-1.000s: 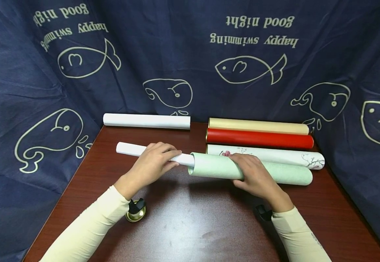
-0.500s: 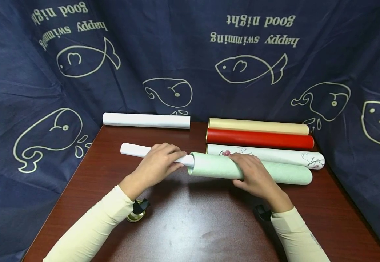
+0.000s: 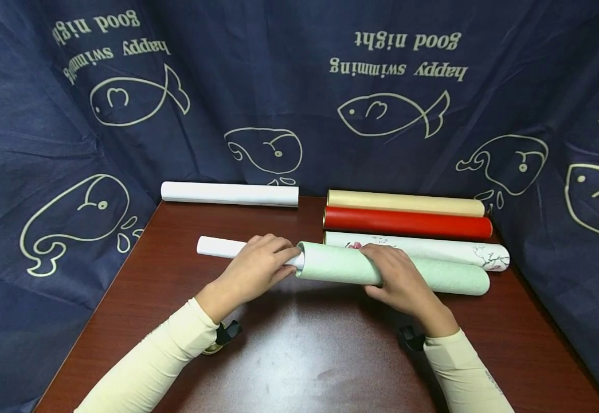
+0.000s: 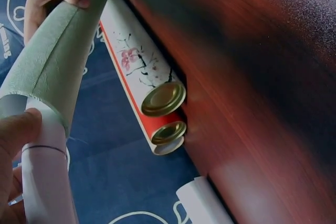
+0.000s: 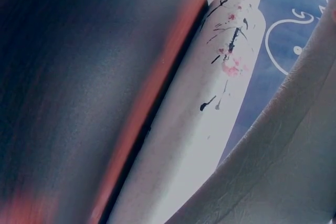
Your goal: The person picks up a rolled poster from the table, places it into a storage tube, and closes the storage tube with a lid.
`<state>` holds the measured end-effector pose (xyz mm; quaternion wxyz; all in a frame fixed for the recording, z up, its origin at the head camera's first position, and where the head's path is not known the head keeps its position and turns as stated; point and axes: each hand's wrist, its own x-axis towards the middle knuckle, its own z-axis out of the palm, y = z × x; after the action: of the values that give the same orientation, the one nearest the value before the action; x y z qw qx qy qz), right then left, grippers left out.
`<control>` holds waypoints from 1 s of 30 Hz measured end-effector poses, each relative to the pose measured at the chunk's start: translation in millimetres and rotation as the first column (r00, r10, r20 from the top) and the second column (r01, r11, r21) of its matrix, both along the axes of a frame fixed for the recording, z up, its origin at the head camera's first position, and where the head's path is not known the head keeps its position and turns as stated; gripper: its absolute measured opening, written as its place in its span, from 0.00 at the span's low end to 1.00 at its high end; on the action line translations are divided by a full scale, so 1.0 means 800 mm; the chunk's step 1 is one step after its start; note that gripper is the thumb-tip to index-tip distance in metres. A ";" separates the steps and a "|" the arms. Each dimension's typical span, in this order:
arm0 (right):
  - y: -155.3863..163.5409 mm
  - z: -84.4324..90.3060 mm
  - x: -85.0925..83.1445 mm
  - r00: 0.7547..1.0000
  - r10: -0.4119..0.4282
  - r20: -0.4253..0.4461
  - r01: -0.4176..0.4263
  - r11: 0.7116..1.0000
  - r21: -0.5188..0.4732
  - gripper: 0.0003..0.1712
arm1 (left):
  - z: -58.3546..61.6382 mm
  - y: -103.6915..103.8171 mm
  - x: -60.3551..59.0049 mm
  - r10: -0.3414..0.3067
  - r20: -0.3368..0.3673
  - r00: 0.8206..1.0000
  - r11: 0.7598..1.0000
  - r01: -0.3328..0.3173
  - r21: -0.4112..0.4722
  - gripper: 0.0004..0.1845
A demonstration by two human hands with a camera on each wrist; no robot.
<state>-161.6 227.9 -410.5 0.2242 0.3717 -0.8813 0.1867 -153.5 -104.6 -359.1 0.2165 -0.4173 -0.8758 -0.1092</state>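
My left hand (image 3: 258, 267) grips a slim white paper roll (image 3: 219, 246) near its right end. That end sits inside the open mouth of a pale green tube (image 3: 335, 264). In the left wrist view the thumb lies on the paper roll (image 4: 47, 182) right at the tube's rim, and a thin dark line crosses the paper. My right hand (image 3: 402, 281) holds the green tube around its middle from above. How far the paper reaches inside is hidden. The green tube (image 5: 283, 156) fills the lower right of the right wrist view.
Behind the green tube lie a white flower-patterned tube (image 3: 433, 248), a red tube (image 3: 407, 222) and a cream tube (image 3: 407, 202). Another white paper roll (image 3: 229, 194) lies at the back left. A gold lid (image 3: 211, 349) is partly hidden by the left wrist strap. Blue cloth (image 3: 175, 143) borders the table.
My left hand and the slim paper roll have moved right, bringing the fingers up to the tube's mouth and more paper inside. The right hand and green tube stay nearly still.
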 end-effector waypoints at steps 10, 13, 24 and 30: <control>-0.001 -0.003 -0.001 1.000 -0.003 0.004 0.003 1.000 0.006 0.44 | 0.006 -0.033 -0.001 0.017 0.009 1.000 1.000 -0.017 -0.009 0.21; 0.001 -0.003 -0.001 1.000 -0.011 0.005 0.011 1.000 0.004 0.45 | 0.006 -0.047 0.002 0.022 0.019 1.000 1.000 -0.022 -0.004 0.21; 0.003 -0.006 0.001 1.000 -0.010 0.005 0.010 1.000 0.004 0.45 | -0.005 -0.060 0.007 0.029 0.042 0.999 0.998 -0.031 0.051 0.17; 0.000 -0.008 0.000 1.000 -0.004 0.001 0.004 1.000 -0.003 0.44 | -0.007 -0.050 0.006 0.026 0.028 0.999 0.999 -0.028 0.046 0.16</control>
<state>-161.4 228.1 -416.9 0.2249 0.3693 -0.8819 0.1879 -148.7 -144.3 -365.1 0.2157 -0.3987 -0.8814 -0.1324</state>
